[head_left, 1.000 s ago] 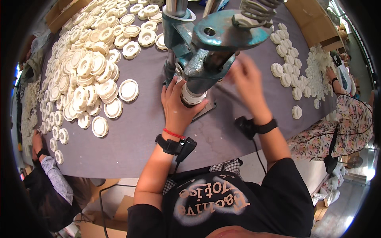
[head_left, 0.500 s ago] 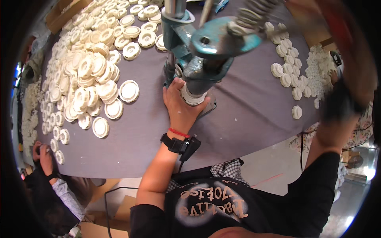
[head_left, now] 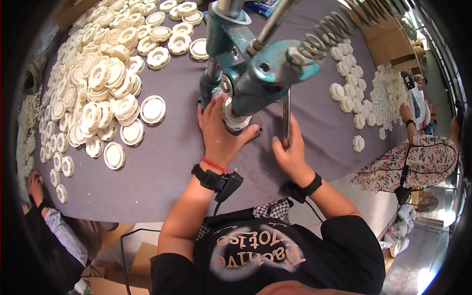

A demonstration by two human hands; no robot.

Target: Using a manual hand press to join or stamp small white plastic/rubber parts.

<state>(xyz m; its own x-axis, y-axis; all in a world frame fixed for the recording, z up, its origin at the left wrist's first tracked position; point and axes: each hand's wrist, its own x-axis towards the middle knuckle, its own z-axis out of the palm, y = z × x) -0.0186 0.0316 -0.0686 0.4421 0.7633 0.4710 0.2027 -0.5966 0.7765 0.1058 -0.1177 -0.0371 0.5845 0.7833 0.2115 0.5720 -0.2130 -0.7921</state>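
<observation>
My left hand (head_left: 221, 135) curves around a white round cap (head_left: 234, 117) under the ram of a teal hand press (head_left: 260, 93). Its fingers lie along the cap's left side and its thumb is at the near right. The ram covers part of the cap. To the right of the press, my right hand (head_left: 295, 155) is closed on an upright thin metal bar (head_left: 286, 115). The bar's upper end passes behind the press head.
A large heap of white round caps (head_left: 98, 78) covers the table's left side. Several smaller white pieces (head_left: 351, 88) lie at the right, near a cardboard box (head_left: 388, 42). Coil springs (head_left: 319, 39) rise from the press. Co-workers' hands show at left (head_left: 35, 189) and right (head_left: 406, 113).
My right hand has come from the far right, where it was blurred, in to the metal bar beside the press. My left hand stays around the cap. The view has shifted slightly.
</observation>
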